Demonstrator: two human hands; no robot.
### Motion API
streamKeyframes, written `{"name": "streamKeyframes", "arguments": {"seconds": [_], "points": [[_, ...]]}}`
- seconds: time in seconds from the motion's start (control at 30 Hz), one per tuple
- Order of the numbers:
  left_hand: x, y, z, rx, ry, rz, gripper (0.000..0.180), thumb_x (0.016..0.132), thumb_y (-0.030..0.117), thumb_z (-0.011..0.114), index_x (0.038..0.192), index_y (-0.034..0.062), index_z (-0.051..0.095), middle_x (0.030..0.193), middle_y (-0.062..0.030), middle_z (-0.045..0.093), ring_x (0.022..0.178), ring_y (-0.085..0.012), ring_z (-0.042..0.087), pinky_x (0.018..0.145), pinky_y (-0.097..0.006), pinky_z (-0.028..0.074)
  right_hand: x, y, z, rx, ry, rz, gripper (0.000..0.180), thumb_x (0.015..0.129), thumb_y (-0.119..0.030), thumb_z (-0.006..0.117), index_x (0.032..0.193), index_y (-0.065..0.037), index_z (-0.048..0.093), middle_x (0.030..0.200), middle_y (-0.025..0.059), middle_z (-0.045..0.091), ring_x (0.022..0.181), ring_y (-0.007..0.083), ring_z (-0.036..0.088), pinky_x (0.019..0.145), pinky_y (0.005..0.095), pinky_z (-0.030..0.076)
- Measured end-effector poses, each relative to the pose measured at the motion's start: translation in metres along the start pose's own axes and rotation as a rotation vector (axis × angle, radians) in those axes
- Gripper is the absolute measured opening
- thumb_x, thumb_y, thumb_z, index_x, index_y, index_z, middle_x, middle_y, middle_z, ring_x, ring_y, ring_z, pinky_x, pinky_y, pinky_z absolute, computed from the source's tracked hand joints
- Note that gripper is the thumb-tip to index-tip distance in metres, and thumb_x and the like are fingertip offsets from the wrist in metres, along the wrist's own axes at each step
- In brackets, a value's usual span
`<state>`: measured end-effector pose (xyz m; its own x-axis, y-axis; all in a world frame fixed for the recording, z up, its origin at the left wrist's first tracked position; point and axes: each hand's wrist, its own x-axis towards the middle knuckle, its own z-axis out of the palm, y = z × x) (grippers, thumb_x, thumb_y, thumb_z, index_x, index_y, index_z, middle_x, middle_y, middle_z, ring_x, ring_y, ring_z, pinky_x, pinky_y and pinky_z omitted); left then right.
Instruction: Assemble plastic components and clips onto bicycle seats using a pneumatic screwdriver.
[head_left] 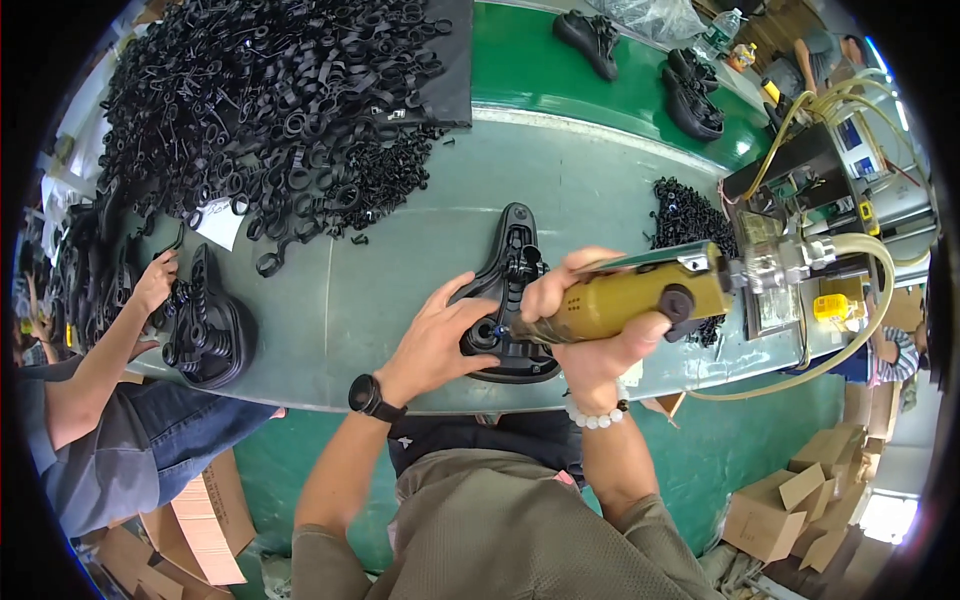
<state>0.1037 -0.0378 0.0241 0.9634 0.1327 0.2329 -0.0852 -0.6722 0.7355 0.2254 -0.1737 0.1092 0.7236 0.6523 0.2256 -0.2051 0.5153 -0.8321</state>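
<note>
In front of me on the bench lies a black molded plastic part (pixel 516 235), narrow at its far end and broad at the near end. My left hand (pixel 440 335) holds its near left side, thumb and fingers curved around a round socket there. A yellow-brown air screwdriver (pixel 590 305) is gripped in my right hand (pixel 600 345), lying almost level. Its tip points left and meets the part beside my left fingers. The exact contact point is partly hidden by the fingers.
A big heap of black plastic rings and clips (pixel 270 110) covers the far left, with small black screws (pixel 390 170) beside it. More screws (pixel 690 220) lie at right, near the hose (pixel 885 300). A co-worker's hand (pixel 155 283) is near another black part (pixel 208 325). Cardboard boxes (pixel 770 515) stand below.
</note>
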Motion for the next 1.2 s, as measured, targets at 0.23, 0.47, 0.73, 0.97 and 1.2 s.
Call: {"name": "streamKeyframes", "arguments": {"seconds": [0.23,0.47,0.73,0.97,1.2], "points": [[-0.005,-0.008,-0.005,-0.162,-0.014,-0.043,0.06,0.065,0.022,0.087,0.119,0.0074,0.064,0.111,-0.012,0.068,0.137,-0.036,0.041,0.106,-0.047,0.04,0.002,0.003,-0.004,0.068,0.023,0.034,0.102,0.067,-0.094,0.049,0.113,-0.003,0.056,0.07,0.0104,0.055,0.061,0.0247,0.053,0.061,0.0389,0.045],[0.002,-0.005,-0.005,-0.07,0.004,0.06,0.067,0.067,0.026,0.085,0.128,0.0105,0.061,0.113,-0.0073,0.068,0.135,-0.0357,0.044,0.109,-0.051,0.034,0.0,-0.014,-0.012,0.086,-0.017,0.027,0.103,0.068,-0.097,0.039,0.111,-0.005,0.055,0.07,0.0101,0.054,0.06,0.0243,0.05,0.062,0.0393,0.044],[0.014,-0.005,-0.001,-0.016,-0.199,0.229,0.055,0.076,0.029,0.079,0.126,0.0135,0.061,0.103,-0.0038,0.066,0.102,-0.0223,0.06,0.105,-0.047,0.036,-0.01,-0.023,-0.016,-0.016,0.003,-0.063,0.099,0.074,-0.094,0.036,0.108,-0.002,0.053,0.067,0.0106,0.054,0.055,0.0242,0.052,0.056,0.0378,0.046],[0.032,-0.002,0.018,0.006,-0.162,0.323,0.054,0.074,0.039,0.078,0.117,0.0102,0.063,0.093,-0.0064,0.062,0.094,-0.0258,0.06,0.102,-0.043,0.041,-0.017,-0.027,-0.019,-0.075,0.049,-0.069,0.099,0.072,-0.092,0.045,0.108,-0.001,0.054,0.068,0.0113,0.054,0.056,0.0242,0.053,0.057,0.0385,0.048],[0.03,-0.007,0.025,-0.043,-0.085,0.326,0.053,0.073,0.041,0.079,0.112,0.0081,0.064,0.111,-0.0099,0.065,0.107,-0.028,0.06,0.103,-0.043,0.042,-0.009,0.004,-0.028,-0.118,0.069,0.063,0.092,0.07,-0.08,0.066,0.109,0.002,0.055,0.069,0.0127,0.057,0.062,0.026,0.058,0.06,0.0379,0.049]]}}
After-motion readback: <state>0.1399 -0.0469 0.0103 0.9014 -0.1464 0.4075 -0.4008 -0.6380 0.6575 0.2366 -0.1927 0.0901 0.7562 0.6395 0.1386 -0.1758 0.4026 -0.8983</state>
